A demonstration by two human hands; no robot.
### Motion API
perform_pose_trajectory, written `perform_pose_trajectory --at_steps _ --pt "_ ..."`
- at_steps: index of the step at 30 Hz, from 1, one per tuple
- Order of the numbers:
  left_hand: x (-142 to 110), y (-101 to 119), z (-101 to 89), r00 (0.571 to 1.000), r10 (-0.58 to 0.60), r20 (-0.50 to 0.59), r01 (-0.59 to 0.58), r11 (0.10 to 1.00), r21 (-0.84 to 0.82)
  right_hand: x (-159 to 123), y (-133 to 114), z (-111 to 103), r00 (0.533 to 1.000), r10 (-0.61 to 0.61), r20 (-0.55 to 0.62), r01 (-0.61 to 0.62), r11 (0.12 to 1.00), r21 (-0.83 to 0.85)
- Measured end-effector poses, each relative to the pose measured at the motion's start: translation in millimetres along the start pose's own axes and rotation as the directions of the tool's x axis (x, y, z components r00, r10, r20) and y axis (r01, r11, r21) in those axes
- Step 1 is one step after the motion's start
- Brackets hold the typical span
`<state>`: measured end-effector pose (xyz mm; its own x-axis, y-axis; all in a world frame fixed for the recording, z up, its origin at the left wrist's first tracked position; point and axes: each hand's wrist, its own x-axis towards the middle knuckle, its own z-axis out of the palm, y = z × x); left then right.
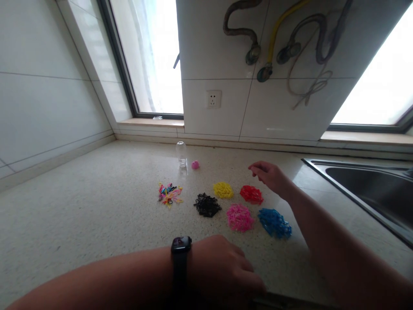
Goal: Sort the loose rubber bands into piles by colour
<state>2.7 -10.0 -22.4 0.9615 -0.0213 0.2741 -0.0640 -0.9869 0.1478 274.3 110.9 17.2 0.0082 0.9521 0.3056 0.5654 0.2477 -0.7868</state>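
My right hand (267, 174) hovers over the counter behind the red pile of small elastic bands (251, 194), its thumb and fingers pinched together. Whatever that pinch holds, if anything, is too small to see. At the counter's front edge my left hand (227, 269), with a black watch (181, 244) on the wrist, is curled with its fingertips hidden. Separate piles of yellow bands (223, 190), black bands (207, 205), pink bands (240, 218) and blue bands (275, 223) lie between the hands. A mixed-colour pile (169, 194) sits further left.
A clear plastic bottle (181, 154) stands at the back of the speckled counter (106, 211), beside a small pink object (195, 165). To the right is a steel sink (371, 189). Hoses and a socket (214, 99) are on the tiled wall behind.
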Motion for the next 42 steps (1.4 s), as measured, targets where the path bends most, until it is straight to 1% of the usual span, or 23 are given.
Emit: perform_pose_trajectory --at_steps 1,3,6,9,12,13,14,16,19,22,24,27,30,32,33,35,37,38,39,40,42 --pt "0.1 0.3 -1.1 1.000 -0.001 0.003 0.001 1.000 0.008 -0.3 -14.5 6.4 0.999 -0.046 0.023 0.046 0.999 0.008" --pt "0.3 1.2 -3.2 1.000 -0.012 0.011 0.012 1.000 0.022 -0.2 -44.7 23.5 0.978 -0.157 0.135 0.160 0.987 -0.013" --pt "0.5 2.8 -5.3 0.999 -0.030 0.018 0.030 0.999 0.021 3.1 -85.3 57.6 0.908 -0.273 0.319 0.308 0.949 -0.064" --pt "0.0 4.4 -6.7 1.000 -0.008 0.022 0.007 0.999 0.036 9.8 -111.8 96.2 0.798 -0.342 0.496 0.451 0.885 -0.114" --pt "-1.1 5.7 -8.2 0.999 0.043 0.020 -0.044 0.995 0.091 17.3 -123.4 131.6 0.651 -0.348 0.675 0.573 0.808 -0.137" --pt "-1.4 5.9 -8.6 0.999 0.053 0.013 -0.054 0.993 0.104 19.2 -125.1 141.6 0.622 -0.334 0.708 0.603 0.781 -0.162" --pt "-1.6 6.1 -9.0 0.998 0.056 0.005 -0.056 0.992 0.112 20.7 -126.2 150.3 0.613 -0.322 0.722 0.628 0.753 -0.198" --pt "-1.7 6.1 -9.6 0.999 0.054 -0.002 -0.053 0.993 0.110 21.9 -127.5 164.2 0.619 -0.307 0.723 0.663 0.698 -0.271" --pt "-1.3 5.6 -10.0 0.998 0.059 0.008 -0.060 0.994 0.091 21.2 -129.3 176.8 0.617 -0.311 0.723 0.701 0.633 -0.327" --pt "-1.0 5.4 -9.9 0.998 0.058 0.015 -0.059 0.994 0.092 20.5 -130.7 183.4 0.596 -0.312 0.740 0.728 0.599 -0.334" --pt "-0.9 5.5 -9.8 0.998 0.053 0.021 -0.055 0.993 0.100 21.1 -130.6 186.5 0.597 -0.304 0.743 0.726 0.598 -0.339" --pt "-0.9 5.4 -9.6 0.998 0.054 0.035 -0.057 0.993 0.102 22.6 -129.0 189.6 0.611 -0.299 0.733 0.708 0.621 -0.337" --pt "-0.9 5.2 -9.2 0.998 0.057 0.035 -0.061 0.993 0.101 23.6 -125.8 190.2 0.615 -0.314 0.723 0.692 0.655 -0.304" --pt "-0.8 5.0 -9.0 0.998 0.059 0.025 -0.061 0.994 0.094 24.0 -122.3 188.8 0.626 -0.336 0.704 0.661 0.707 -0.250" --pt "-0.6 4.9 -9.0 0.998 0.058 0.018 -0.060 0.994 0.090 24.1 -120.2 187.2 0.638 -0.345 0.689 0.629 0.750 -0.206" --pt "-0.3 4.8 -9.3 0.998 0.055 0.006 -0.056 0.995 0.083 23.5 -115.6 181.6 0.678 -0.327 0.658 0.498 0.863 -0.083" --pt "-0.1 4.8 -9.6 0.999 0.049 0.006 -0.050 0.996 0.079 21.1 -111.3 171.7 0.707 -0.252 0.661 0.276 0.959 0.070" --pt "0.0 4.8 -9.7 0.999 0.046 0.011 -0.047 0.996 0.077 18.9 -109.3 164.9 0.709 -0.211 0.673 0.153 0.977 0.146" --pt "0.0 4.8 -9.6 0.999 0.043 0.015 -0.044 0.996 0.078 15.8 -107.5 156.9 0.704 -0.183 0.686 0.043 0.975 0.216" --pt "0.0 4.8 -9.4 0.999 0.040 0.019 -0.042 0.996 0.080 11.8 -105.8 148.0 0.700 -0.174 0.692 -0.040 0.959 0.281" --pt "-0.3 4.7 -8.5 0.999 0.037 0.030 -0.040 0.995 0.090 1.5 -101.9 128.3 0.705 -0.185 0.685 -0.129 0.916 0.380"
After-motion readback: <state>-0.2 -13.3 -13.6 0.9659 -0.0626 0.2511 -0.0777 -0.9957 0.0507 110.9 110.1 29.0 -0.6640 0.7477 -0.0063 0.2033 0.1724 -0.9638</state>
